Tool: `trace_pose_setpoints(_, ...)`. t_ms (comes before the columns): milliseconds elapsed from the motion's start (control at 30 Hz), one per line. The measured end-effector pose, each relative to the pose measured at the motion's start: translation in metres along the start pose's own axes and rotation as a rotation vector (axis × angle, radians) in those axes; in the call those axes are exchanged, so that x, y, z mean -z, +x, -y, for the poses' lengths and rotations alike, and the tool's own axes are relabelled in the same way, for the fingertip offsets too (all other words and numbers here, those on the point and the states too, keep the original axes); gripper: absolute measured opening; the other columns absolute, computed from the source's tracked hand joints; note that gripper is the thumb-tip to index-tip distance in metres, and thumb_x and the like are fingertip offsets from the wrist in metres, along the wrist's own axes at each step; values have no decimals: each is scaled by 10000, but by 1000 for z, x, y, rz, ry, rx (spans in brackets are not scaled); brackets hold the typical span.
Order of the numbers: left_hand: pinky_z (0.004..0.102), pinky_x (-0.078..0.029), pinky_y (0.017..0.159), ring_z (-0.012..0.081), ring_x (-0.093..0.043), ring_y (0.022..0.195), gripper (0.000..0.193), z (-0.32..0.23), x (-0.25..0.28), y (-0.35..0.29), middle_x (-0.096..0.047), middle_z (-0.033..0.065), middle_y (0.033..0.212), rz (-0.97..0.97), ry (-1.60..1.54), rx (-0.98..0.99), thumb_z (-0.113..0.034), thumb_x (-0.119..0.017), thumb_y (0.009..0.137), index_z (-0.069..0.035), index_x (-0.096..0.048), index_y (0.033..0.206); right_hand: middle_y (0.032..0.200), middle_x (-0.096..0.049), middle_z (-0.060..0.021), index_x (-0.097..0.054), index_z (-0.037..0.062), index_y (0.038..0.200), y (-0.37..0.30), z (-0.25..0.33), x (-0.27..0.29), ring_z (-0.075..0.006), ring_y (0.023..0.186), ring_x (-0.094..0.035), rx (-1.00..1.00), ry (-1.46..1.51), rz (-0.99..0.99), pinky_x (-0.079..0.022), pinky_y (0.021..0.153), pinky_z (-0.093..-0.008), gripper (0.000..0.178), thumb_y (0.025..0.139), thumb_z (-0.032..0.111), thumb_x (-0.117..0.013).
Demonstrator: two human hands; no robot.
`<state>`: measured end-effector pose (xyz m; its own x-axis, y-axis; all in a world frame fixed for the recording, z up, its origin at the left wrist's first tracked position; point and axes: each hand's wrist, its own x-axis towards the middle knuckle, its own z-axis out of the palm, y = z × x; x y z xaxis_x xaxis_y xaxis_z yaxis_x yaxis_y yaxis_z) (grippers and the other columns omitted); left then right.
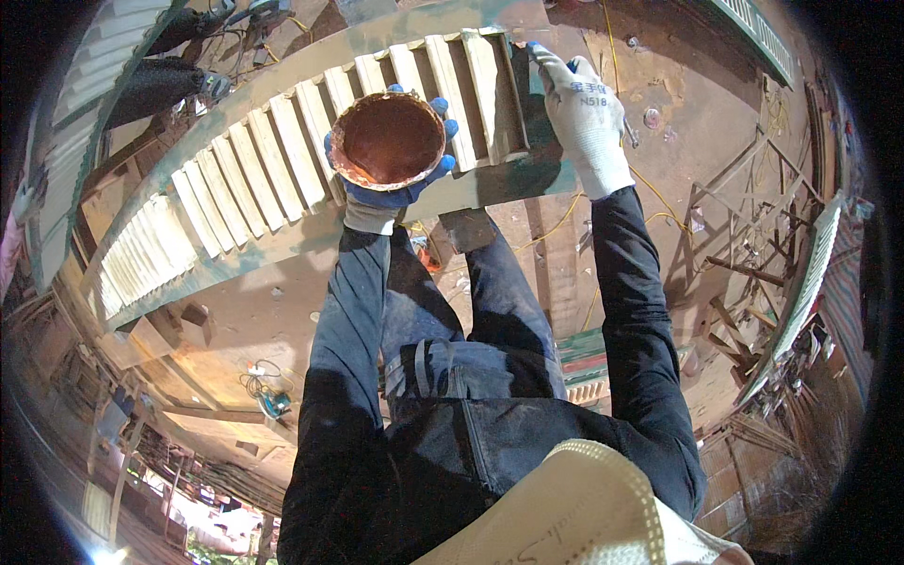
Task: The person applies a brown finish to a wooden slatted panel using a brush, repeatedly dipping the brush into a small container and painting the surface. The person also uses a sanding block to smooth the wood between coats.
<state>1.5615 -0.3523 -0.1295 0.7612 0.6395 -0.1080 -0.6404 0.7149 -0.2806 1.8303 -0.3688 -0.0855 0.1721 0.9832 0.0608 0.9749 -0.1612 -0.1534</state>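
My left hand (386,193), in a blue-and-white work glove, is closed around a round bowl (350,172) of reddish-brown paste (391,139). The bowl is held above a long, tapering louvered panel (508,184) with pale slats and a patchy green frame. My right hand (579,99), gloved alike, reaches over the panel's right end. One blue fingertip points at the frame's upper right corner, beside a small reddish spot (519,44). The other fingers are bent under the palm, and what they hold, if anything, is hidden.
Another louvered panel (71,151) stands at the far left, near a person's dark-clad leg (155,91). A corded power tool (273,403) lies on the floor at lower left. Yellow cable (659,196) runs across the floor on the right, near wooden frames (753,184) and scrap wood (739,325).
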Motion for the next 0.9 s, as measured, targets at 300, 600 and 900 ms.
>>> trace_pose_setpoints(300, 619, -347, 1063, 418, -359, 1344, 868, -4, 3, 7, -317, 214, 1493, 79, -22, 55, -731, -406, 834, -133, -313, 1457, 860, -589, -115, -607, 248, 1205, 5, -6, 0, -306, 744, -648, 22, 17, -76, -519, 620, -428, 276, 941, 215, -530)
trace_pose_setpoints(600, 619, -342, 1065, 414, -375, 1336, 858, -2, 1, 6, -339, 212, 1482, 65, -16, 42, -718, -395, 846, -129, -294, 1462, 887, -598, -115, -583, 297, 1259, 8, 5, 6, -315, 780, -655, -22, 70, -28, -528, 665, -423, 365, 918, 174, -539)
trace_pose_setpoints(900, 603, -341, 1069, 401, -404, 1320, 858, -3, 7, 3, -371, 208, 1467, -43, 1, -8, -712, -385, 845, -118, -307, 1459, 918, -589, -105, -600, 307, 1223, 5, 14, -3, -316, 769, -650, -16, -88, 95, -521, 648, -433, 335, 925, 175, -520)
